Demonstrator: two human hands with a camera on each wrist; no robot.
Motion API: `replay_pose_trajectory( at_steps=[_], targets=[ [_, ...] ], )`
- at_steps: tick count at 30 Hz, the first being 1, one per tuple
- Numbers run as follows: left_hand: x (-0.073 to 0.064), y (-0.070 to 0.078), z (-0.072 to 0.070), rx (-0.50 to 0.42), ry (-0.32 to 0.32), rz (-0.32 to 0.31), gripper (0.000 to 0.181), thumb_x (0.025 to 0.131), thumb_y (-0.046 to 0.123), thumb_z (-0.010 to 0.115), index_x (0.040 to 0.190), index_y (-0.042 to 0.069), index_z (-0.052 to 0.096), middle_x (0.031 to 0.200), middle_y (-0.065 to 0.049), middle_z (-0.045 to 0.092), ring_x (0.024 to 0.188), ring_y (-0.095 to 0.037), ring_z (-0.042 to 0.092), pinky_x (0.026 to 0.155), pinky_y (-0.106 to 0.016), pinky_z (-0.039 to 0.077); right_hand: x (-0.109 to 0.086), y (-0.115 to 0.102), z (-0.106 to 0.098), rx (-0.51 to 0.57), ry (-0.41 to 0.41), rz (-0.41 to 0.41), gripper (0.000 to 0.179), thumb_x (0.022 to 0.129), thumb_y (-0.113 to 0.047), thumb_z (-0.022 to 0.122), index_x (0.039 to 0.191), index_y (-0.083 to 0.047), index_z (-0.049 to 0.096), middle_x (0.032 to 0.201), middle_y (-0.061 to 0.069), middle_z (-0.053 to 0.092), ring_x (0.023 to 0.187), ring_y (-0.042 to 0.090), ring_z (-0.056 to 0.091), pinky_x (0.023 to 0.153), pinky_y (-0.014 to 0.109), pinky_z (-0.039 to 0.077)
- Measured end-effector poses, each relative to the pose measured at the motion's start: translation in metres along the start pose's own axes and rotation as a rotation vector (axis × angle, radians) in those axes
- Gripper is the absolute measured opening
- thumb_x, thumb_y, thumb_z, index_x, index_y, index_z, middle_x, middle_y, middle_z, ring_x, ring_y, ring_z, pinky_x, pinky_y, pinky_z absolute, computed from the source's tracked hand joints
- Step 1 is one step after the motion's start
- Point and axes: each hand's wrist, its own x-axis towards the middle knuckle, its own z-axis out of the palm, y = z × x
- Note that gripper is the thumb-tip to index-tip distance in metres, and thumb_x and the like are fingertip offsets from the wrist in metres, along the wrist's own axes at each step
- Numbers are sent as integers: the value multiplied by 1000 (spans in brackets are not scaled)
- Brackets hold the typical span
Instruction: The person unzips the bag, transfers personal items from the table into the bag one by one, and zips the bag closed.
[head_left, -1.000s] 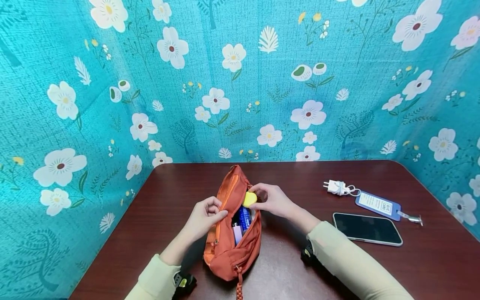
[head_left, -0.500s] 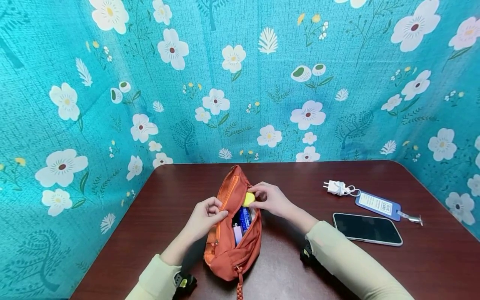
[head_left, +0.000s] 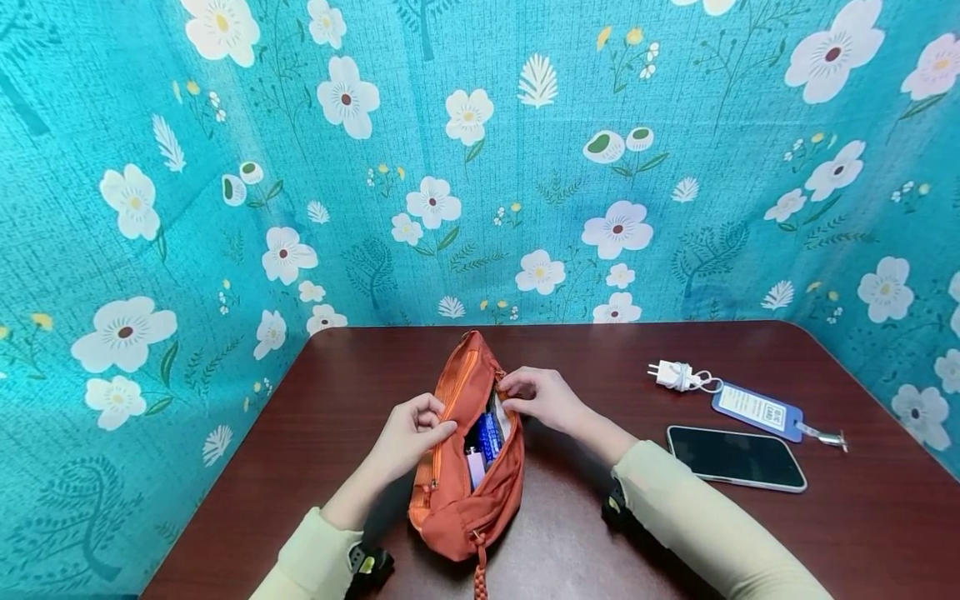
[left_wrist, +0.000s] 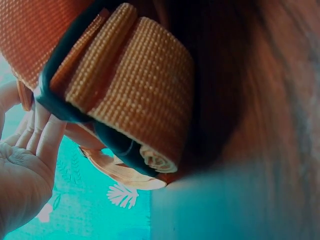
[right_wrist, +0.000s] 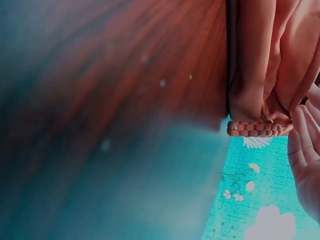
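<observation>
An orange waist bag (head_left: 448, 508) lies lengthwise on the table with its zipped mouth spread open. Inside show a blue printed packet (head_left: 489, 437) and a small lilac item (head_left: 476, 467). My left hand (head_left: 406, 433) grips the bag's left side, thumb on top; its fingers reach behind the fabric in the left wrist view. At the far right of the mouth is my right hand (head_left: 546, 402), thumb and fingertips slightly apart at the rim, nothing visible between them. The right wrist view shows the fingers (right_wrist: 298, 134) beside the bag's braided pull (right_wrist: 255, 129).
To the right lie a white charger plug with its cord (head_left: 673, 375), a blue card holder with clip (head_left: 757, 412) and a phone (head_left: 737, 457). A floral turquoise cloth (head_left: 465, 250) hangs behind the brown table (head_left: 360, 358). A rolled webbing strap (left_wrist: 145, 80) sits at the bag's left side.
The yellow round thing that my right hand pinched has sunk into the bag and is out of sight. My right hand stays at the rim; the left has kept its grip.
</observation>
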Motion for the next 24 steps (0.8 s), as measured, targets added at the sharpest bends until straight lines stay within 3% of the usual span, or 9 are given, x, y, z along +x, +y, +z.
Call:
replay_pose_trajectory(
  at_steps=[7,24],
  targets=[
    [1,1,1,-3,0,8,15,88,9,71,92,4,58,64,-1,53,51,-10,41,48,-22,33,-4,-3,-9,16,-1,7,20,82,-7,78,102,-4,72,96,4,68,79,16,65,65,28,54],
    [1,2,1,-7,-6,4,16,88,8,72,92,4,58,64,-2,52,51,-11,41,48,-22,33,-20,7,-39,-78,-17,2,22,83,-8,77,103,-3,71,96,5,68,85,20,63,76,49,53]
  ],
)
